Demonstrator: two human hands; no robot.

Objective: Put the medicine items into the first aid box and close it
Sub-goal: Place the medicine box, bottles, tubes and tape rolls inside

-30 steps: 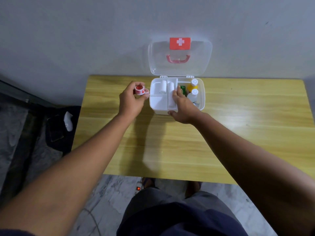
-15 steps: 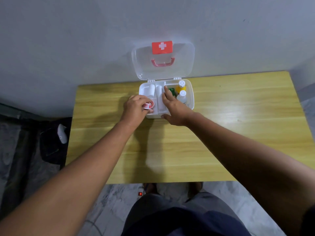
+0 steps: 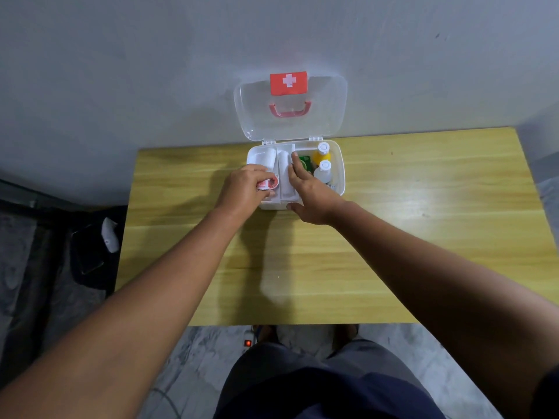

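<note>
One first aid box (image 3: 340,176), lid up; two hands, left hand (image 3: 242,192) and right hand (image 3: 308,193); one red-and-white tape roll (image 3: 268,184); two white-capped bottles (image 3: 322,172); two white rolls (image 3: 266,157); one green packet (image 3: 305,163); one table (image 3: 423,222).

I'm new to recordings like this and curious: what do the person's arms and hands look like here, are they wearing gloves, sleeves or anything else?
Both arms are bare from the bottom of the picture up to the fingers: no gloves, watch, rings or bands show on the left hand or the right hand. At the lower left corner a sliver of dark cloth may be a short sleeve. No cables or markings are visible.
</note>
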